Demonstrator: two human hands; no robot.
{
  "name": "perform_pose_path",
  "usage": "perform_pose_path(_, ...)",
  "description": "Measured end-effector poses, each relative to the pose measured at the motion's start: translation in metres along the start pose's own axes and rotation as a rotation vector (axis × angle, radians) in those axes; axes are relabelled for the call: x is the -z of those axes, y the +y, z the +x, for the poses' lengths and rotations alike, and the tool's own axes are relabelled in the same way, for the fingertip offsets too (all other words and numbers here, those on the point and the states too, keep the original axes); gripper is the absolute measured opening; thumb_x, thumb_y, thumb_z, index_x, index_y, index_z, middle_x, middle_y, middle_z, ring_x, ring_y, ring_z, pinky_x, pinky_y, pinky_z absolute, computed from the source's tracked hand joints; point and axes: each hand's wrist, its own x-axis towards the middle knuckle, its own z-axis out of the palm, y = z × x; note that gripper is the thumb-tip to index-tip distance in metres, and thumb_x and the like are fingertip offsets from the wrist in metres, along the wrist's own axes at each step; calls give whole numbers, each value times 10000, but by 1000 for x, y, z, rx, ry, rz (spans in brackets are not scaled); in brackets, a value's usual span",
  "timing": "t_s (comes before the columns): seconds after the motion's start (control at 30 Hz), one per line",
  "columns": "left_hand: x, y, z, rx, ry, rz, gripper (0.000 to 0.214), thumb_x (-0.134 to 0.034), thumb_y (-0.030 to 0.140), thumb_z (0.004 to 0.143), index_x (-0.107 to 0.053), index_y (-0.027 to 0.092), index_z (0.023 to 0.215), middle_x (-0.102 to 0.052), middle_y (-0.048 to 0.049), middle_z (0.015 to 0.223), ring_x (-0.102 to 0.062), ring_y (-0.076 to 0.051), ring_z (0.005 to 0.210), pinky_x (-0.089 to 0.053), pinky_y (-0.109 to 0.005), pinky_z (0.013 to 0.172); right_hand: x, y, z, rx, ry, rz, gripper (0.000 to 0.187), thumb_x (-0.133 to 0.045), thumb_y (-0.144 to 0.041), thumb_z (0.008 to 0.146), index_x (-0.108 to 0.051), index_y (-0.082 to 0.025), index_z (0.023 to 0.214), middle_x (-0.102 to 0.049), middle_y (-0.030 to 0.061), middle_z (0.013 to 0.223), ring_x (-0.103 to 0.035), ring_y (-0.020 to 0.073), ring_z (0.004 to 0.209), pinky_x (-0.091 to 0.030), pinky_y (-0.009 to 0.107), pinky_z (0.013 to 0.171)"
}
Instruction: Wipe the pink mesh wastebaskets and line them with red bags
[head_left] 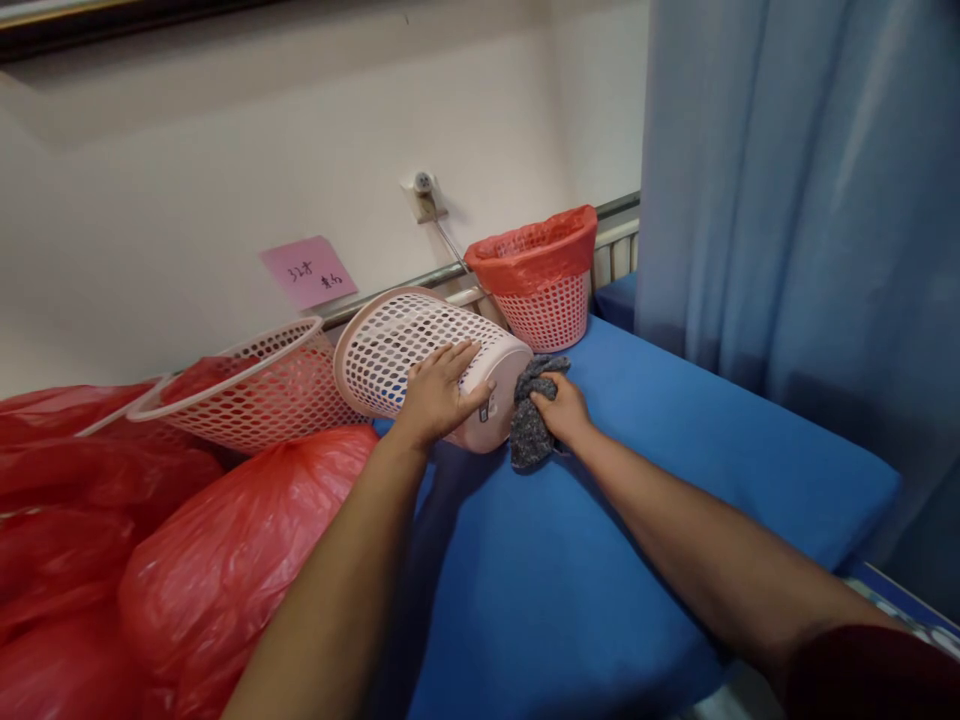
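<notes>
The basket lies tipped on the bed; the left hand, fingers spread, rests on its side, and the right hand grips a bunched cloth at its base. Wiping looks under way; how much is done cannot be told. Bags crowd the basket's left, a lined basket stands beside it; bare bed opens rightward to its edge.

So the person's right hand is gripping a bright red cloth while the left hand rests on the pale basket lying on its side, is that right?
Not quite: the cloth in the right hand is dark grey, as the head view shows. The left hand does rest on the tipped pale basket.
</notes>
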Motion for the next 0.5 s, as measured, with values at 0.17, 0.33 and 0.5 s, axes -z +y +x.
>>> perform_pose_path(0.17, -1, 0, 0, 1, 5, -11, 632, -582, 522, 894, -513, 261, 1465, -514, -54, 1534, -426, -343, 1435, -325, -543, 1165, 1, -9, -19, 302, -12, 151, 326, -654, -245, 827, -648, -238, 1154, -673, 39, 1163, -621, 186, 1114, -465, 322, 1025)
perform_pose_path(0.33, 0, 1, 0, 3, -6, -14, 652, -593, 504, 886, -497, 246, 1477, -507, -67, 1539, -419, -355, 1436, -331, -570, 1151, -12, -3, -26, 189, -87, 39, 297, -696, -172, 753, -678, -219, 1046, -674, 61, 1020, -637, 226, 987, -488, 365, 957)
perform_pose_path(0.5, -1, 1, -2, 4, 2, -12, 642, -586, 503, 890, -503, 248, 1473, -511, -68, 1535, -425, -356, 1430, -329, -578, 1148, -4, 1, -7, 95, 39, 51, 353, -644, -192, 821, -626, -191, 1174, -645, 98, 1108, -616, 244, 1069, -469, 407, 1009)
